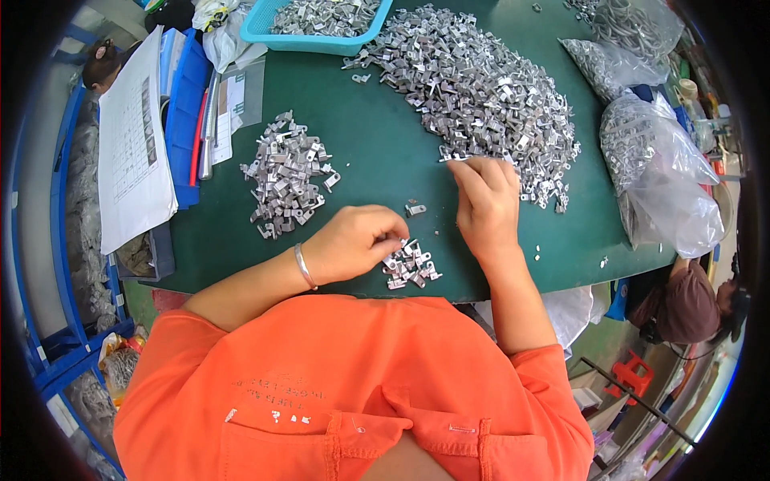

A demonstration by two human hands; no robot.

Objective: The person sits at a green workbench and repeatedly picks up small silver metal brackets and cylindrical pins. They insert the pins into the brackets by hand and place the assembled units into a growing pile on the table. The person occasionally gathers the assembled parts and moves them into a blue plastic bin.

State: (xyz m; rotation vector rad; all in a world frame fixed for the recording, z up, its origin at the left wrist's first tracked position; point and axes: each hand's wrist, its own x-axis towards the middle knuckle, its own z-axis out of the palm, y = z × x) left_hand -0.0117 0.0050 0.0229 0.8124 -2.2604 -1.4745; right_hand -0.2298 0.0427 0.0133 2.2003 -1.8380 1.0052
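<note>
My left hand (357, 240), with a bangle at the wrist, has its fingers curled together at the upper left of a small cluster of silver metal clips (411, 266) near the table's front edge. What its fingertips pinch, if anything, is hidden. My right hand (488, 200) is at the lower edge of a large heap of the same metal clips (481, 88), its fingers bent and drawn together; what lies between them does not show. One loose clip (415, 210) rests between my hands. Left of them is a medium pile of clips (289, 176).
A turquoise basket (309, 44) of clips stands at the far edge of the green table (353, 128). Clear plastic bags (654, 176) of metal parts line the right side. A blue bin (186, 120) and paper sheets (132, 152) stand at left. A person (682, 305) is at far right.
</note>
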